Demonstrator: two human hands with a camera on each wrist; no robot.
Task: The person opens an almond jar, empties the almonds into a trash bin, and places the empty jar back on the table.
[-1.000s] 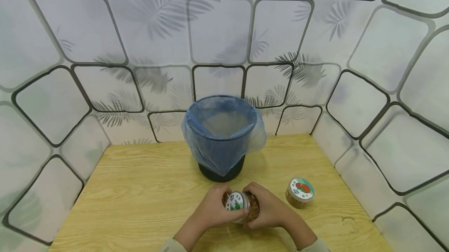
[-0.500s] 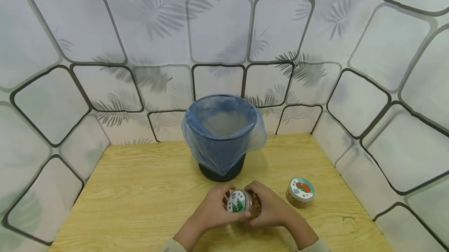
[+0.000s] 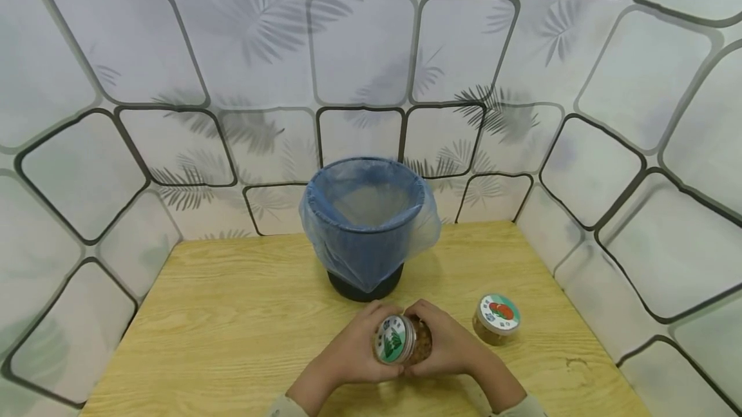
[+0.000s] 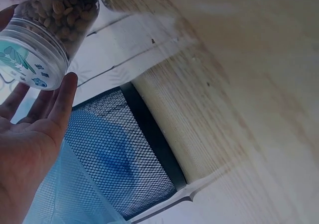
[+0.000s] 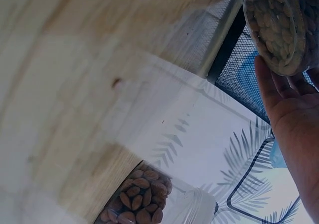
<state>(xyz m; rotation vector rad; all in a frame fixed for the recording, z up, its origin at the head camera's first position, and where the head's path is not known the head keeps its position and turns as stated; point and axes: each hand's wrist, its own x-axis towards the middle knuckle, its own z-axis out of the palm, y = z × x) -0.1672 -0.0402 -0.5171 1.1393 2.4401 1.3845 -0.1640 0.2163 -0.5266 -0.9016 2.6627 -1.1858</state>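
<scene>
A clear nut jar (image 3: 418, 341) with a white, green-printed lid (image 3: 391, 342) lies tilted on its side just above the wooden table (image 3: 232, 314), between both hands. My left hand (image 3: 355, 351) grips the lid end and my right hand (image 3: 446, 343) holds the body and base. In the left wrist view the nut jar (image 4: 52, 27) sits at the tips of the left hand (image 4: 30, 134). The right wrist view shows the nut jar's base (image 5: 284, 25) against the right hand (image 5: 291, 114).
A second nut jar (image 3: 496, 319) with a red-printed lid stands upright on the table to the right of my hands; it shows as the second jar (image 5: 144, 196) in the right wrist view. A black mesh bin (image 3: 366, 227) lined with a blue bag stands behind, near the patterned wall.
The jar has dropped slightly and its lid label has turned between my hands. The left hand has shifted its hold round the lid. The second jar and the bin have not moved.
</scene>
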